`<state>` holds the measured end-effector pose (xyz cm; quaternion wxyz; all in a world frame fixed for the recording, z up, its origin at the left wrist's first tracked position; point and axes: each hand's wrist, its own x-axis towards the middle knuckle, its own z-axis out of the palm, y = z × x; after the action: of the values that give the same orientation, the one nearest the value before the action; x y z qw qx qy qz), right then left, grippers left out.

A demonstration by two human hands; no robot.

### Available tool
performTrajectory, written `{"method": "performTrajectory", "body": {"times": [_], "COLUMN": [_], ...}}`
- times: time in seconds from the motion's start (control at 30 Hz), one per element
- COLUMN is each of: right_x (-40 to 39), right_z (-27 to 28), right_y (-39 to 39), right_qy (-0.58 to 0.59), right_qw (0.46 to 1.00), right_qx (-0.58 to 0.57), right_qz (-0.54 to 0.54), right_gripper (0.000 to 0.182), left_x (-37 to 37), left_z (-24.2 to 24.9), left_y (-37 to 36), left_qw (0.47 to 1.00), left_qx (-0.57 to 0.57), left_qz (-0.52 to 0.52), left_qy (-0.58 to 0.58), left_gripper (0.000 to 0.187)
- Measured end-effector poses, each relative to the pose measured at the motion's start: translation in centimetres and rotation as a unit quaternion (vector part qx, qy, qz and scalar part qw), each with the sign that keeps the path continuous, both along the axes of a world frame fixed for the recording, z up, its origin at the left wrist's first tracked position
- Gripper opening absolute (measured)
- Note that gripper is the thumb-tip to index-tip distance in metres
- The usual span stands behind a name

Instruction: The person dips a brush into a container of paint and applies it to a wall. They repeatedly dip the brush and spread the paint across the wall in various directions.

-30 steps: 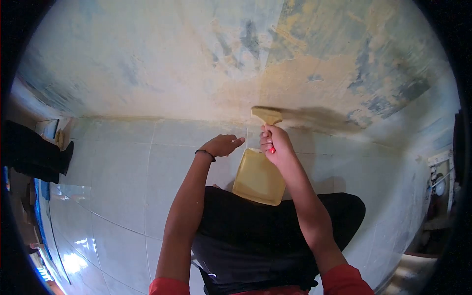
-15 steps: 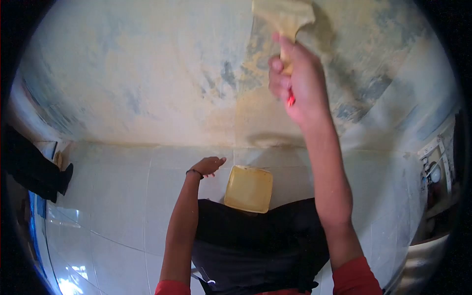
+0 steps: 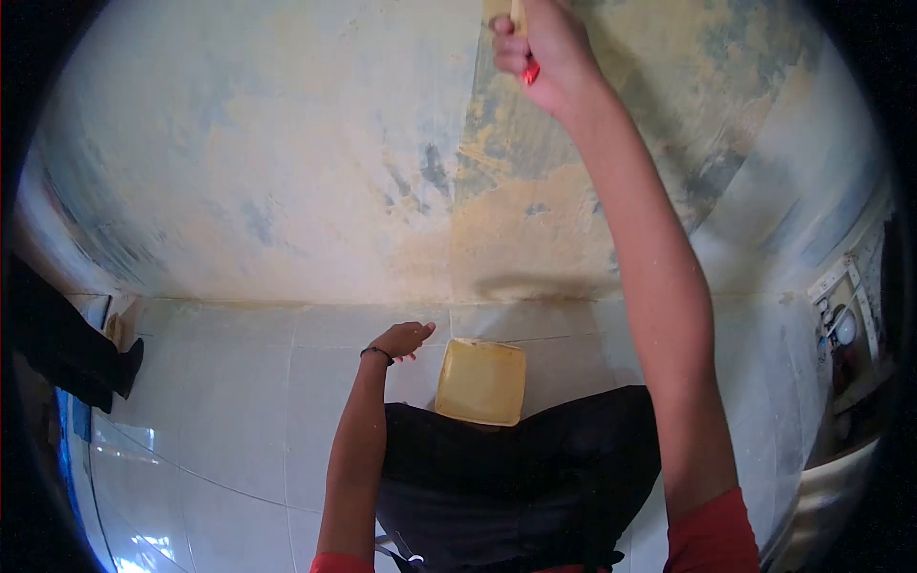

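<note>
My right hand (image 3: 544,53) is raised at the top, its fingers wrapped round the handle of a brush (image 3: 519,17); the wide head of the brush is out of the frame. A red end of the handle shows below the palm. The hand is in front of a patchy yellow and grey wall (image 3: 334,191). Low in the middle, my left hand (image 3: 403,340) hangs over the floor with its fingers apart and nothing in them. Just to its right is a square yellow container (image 3: 480,382), by my black-clad legs.
Pale tiles (image 3: 229,382) cover the floor up to the wall's foot. At the left edge stands another person's dark-clothed leg (image 3: 67,334). A white frame-like object (image 3: 855,296) and other items are at the right edge. A thin cable crosses the tiles at the lower left.
My right hand has moved up and slightly left with the brush, whose head has left the view. The wall's foot and container appear slightly lower. My left hand stays open near the container.
</note>
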<state>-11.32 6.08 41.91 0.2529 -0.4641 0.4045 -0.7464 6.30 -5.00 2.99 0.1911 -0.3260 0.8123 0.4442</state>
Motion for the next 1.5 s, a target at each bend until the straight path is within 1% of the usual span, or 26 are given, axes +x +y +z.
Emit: {"method": "performTrajectory", "body": {"times": [0.07, 0.23, 0.43, 0.5, 0.53, 0.6, 0.63, 0.67, 0.77, 0.8, 0.87, 0.9, 0.93, 1.0, 1.03, 1.07, 1.1, 1.13, 1.17, 1.2, 1.23, 1.3, 1.33, 1.4, 1.47, 1.5], "right_x": [0.4, 1.6, 5.1, 6.0, 6.4, 7.1, 7.5, 7.7, 7.4, 7.2, 6.8, 6.3, 5.6, 4.2, 3.4, 2.7, 2.0, 1.3, 0.6, -0.1, -0.5, -0.7, -0.6, -0.6, -0.6, -0.8], "right_z": [-3.1, -12.9, -25.5, -29.0, -30.3, -32.5, -32.9, -33.3, -34.7, -34.8, -34.6, -34.0, -33.6, -33.2, -33.2, -33.4, -33.7, -34.4, -35.3, -35.9, -35.8, -35.2, -35.1, -35.0, -35.4, -35.5], "right_y": [-0.6, 0.7, 2.3, 2.8, 2.9, 3.3, 3.5, 3.7, 4.9, 5.6, 7.0, 8.1, 9.2, 11.5, 12.7, 14.2, 15.8, 17.5, 19.1, 20.2, 21.0, 22.5, 22.6, 21.9, 21.4, 21.2], "right_qy": [-0.074, -0.12, -0.251, -0.284, -0.306, -0.305, -0.298, -0.3, -0.25, -0.249, -0.038, -0.026, -0.027, 0.011, 0.011, 0.065, 0.119, 0.119, 0.226, 0.328, 0.325, 0.366, 0.36, 0.42, 0.39, 0.369], "right_qw": [0.996, 0.984, 0.94, 0.924, 0.913, 0.906, 0.898, 0.898, 0.898, 0.899, 0.904, 0.899, 0.9, 0.86, 0.86, 0.852, 0.841, 0.841, 0.827, 0.802, 0.805, 0.721, 0.726, 0.689, 0.72, 0.742], "right_qx": [0.025, 0.127, 0.227, 0.254, 0.268, 0.293, 0.321, 0.319, 0.362, 0.36, 0.424, 0.427, 0.425, 0.481, 0.48, 0.491, 0.499, 0.499, 0.498, 0.491, 0.488, 0.584, 0.582, 0.59, 0.572, 0.558], "right_qz": [-0.036, -0.031, -0.028, -0.02, -0.024, -0.032, -0.045, -0.043, 0.0, -0.001, 0.049, 0.091, 0.091, 0.168, 0.169, 0.17, 0.17, 0.172, 0.131, 0.089, 0.091, 0.069, 0.072, 0.029, 0.037, 0.041], "right_gripper": [0.031, 0.04, 0.041, 0.037, 0.035, 0.032, 0.029, 0.029, 0.024, 0.024, 0.026, 0.043, 0.043, 0.048, 0.048, 0.05, 0.053, 0.053, 0.052, 0.051, 0.051, 0.048, 0.048, 0.047, 0.048, 0.049], "left_x": [-0.1, -0.5, -1.0, -1.1, -1.1, -1.3, -1.4, -1.6, -2.0, -2.1, -2.6, -2.6, -2.8, -3.6, -3.7, -3.7, -3.6, -3.6, -3.7, -3.7, -3.5, -3.3, -3.4, -3.4, -3.7, -4.1], "left_z": [0.2, 0.6, 0.9, 1.9, 2.8, 4.9, 6.0, 5.9, 5.9, 5.4, 3.7, 2.8, 2.1, 0.9, 2.4, 2.3, 2.1, 1.7, 1.2, 0.1, -0.6, -1.5, -1.8, -1.9, -1.4, 0.7], "left_y": [0.0, 0.0, 0.5, 1.5, 2.0, 3.0, 3.9, 4.1, 5.8, 6.0, 5.8, 5.7, 6.0, 6.9, 7.8, 8.0, 8.0, 7.8, 7.4, 6.7, 6.2, 5.0, 4.6, 4.2, 3.6, 4.0], "left_qw": [1.0, 1.0, 0.999, 0.982, 0.983, 0.9, 0.873, 0.874, 0.881, 0.881, 0.894, 0.88, 0.881, 0.81, 0.814, 0.814, 0.801, 0.787, 0.787, 0.758, 0.728, 0.717, 0.703, 0.712, 0.745, 0.759], "left_qx": [0.001, -0.001, -0.021, 0.103, 0.1, 0.314, 0.356, 0.354, 0.341, 0.34, 0.317, 0.343, 0.341, 0.437, 0.428, 0.428, 0.456, 0.484, 0.483, 0.507, 0.529, 0.549, 0.573, 0.558, 0.506, 0.459], "left_qz": [0.003, 0.0, -0.047, 0.03, 0.031, 0.117, 0.15, 0.15, 0.147, 0.145, 0.164, 0.155, 0.155, 0.262, 0.302, 0.303, 0.31, 0.317, 0.318, 0.358, 0.397, 0.396, 0.391, 0.395, 0.378, 0.4], "left_qy": [-0.002, -0.013, 0.012, 0.155, 0.151, 0.279, 0.298, 0.296, 0.294, 0.294, 0.273, 0.289, 0.287, 0.29, 0.251, 0.25, 0.232, 0.214, 0.214, 0.199, 0.183, 0.167, 0.155, 0.16, 0.215, 0.229], "left_gripper": [0.067, 0.064, 0.061, 0.061, 0.061, 0.06, 0.055, 0.055, 0.03, 0.03, 0.028, 0.025, 0.025, 0.025, 0.026, 0.026, 0.026, 0.026, 0.026, 0.025, 0.024, 0.022, 0.019, 0.018, 0.018, 0.017]}}
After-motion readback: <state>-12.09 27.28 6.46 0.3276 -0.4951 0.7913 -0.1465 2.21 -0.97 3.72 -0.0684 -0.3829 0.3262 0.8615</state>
